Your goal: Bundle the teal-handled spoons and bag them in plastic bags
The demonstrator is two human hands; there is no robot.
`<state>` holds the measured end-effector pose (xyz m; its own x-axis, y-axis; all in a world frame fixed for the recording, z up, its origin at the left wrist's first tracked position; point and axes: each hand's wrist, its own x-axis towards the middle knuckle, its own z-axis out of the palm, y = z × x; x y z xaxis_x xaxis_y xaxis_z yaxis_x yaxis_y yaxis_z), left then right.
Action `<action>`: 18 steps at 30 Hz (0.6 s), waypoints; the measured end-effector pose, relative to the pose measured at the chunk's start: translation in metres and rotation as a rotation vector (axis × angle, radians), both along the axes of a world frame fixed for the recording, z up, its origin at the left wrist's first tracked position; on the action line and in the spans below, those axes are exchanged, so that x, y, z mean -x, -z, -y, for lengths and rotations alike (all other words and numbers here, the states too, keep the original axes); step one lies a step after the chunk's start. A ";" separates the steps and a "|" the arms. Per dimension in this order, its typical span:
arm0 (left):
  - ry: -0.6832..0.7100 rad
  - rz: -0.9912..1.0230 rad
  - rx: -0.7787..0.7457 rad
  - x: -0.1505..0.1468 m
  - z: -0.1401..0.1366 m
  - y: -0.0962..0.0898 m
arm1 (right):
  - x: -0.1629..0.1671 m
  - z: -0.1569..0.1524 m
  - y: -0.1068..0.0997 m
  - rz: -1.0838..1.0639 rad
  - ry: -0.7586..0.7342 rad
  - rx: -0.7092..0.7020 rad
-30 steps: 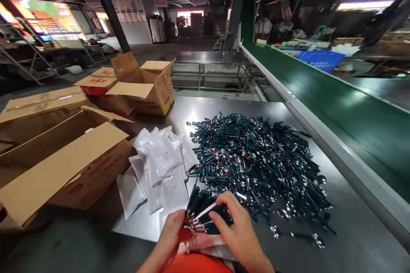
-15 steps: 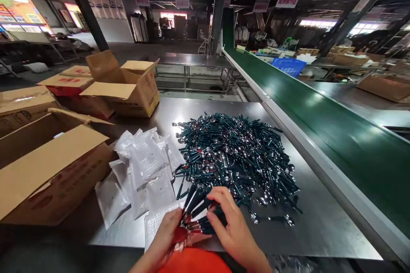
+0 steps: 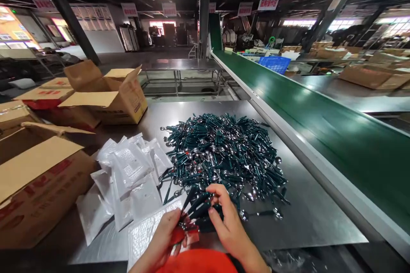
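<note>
Nearest the wearer's side of a broad heap of shiny metal spoons with slim dark green handles (image 3: 224,153), the left hand (image 3: 168,232) is closed around the lower end of a fanned bundle of dark-green-handled metal utensils (image 3: 198,207), a small bright red piece (image 3: 177,235) showing beside its fingers. The right hand (image 3: 226,217), fingers bent and thumb apart, is at the bundle's handles; whether it grips any cannot be told. Left of the heap lie overlapping white padded pouches (image 3: 131,166), and beyond them stand open brown cardboard boxes (image 3: 128,102). One loose spoon (image 3: 264,213) lies just off the heap's near edge on the grey metal table (image 3: 314,222). A long green conveyor belt (image 3: 320,115) runs past the heap's right.
</note>
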<state>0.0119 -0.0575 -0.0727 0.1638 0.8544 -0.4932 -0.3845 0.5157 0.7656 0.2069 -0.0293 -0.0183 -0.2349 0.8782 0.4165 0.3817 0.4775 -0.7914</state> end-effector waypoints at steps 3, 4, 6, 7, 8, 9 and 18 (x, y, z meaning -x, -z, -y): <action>0.019 -0.025 0.001 0.003 -0.006 0.000 | 0.002 -0.004 0.001 -0.021 -0.071 -0.014; 0.021 -0.034 0.001 0.004 -0.007 0.001 | 0.004 -0.006 0.001 -0.032 -0.071 -0.018; 0.018 -0.055 -0.004 0.004 -0.009 0.002 | 0.008 -0.008 0.001 -0.046 -0.019 -0.004; 0.018 -0.065 -0.009 0.004 -0.010 0.003 | 0.010 -0.009 0.001 -0.037 0.034 0.008; 0.015 -0.074 -0.015 0.004 -0.010 0.004 | 0.012 -0.010 0.001 -0.017 0.092 0.018; 0.016 -0.080 -0.021 0.003 -0.010 0.005 | 0.014 -0.010 0.002 0.009 0.141 0.022; 0.186 -0.065 0.077 0.003 -0.005 -0.006 | 0.009 -0.002 0.018 0.066 0.139 -0.120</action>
<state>0.0086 -0.0521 -0.0664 0.2808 0.7717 -0.5706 -0.2281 0.6311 0.7414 0.1979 -0.0271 -0.0367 -0.1446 0.8494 0.5076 0.4999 0.5054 -0.7033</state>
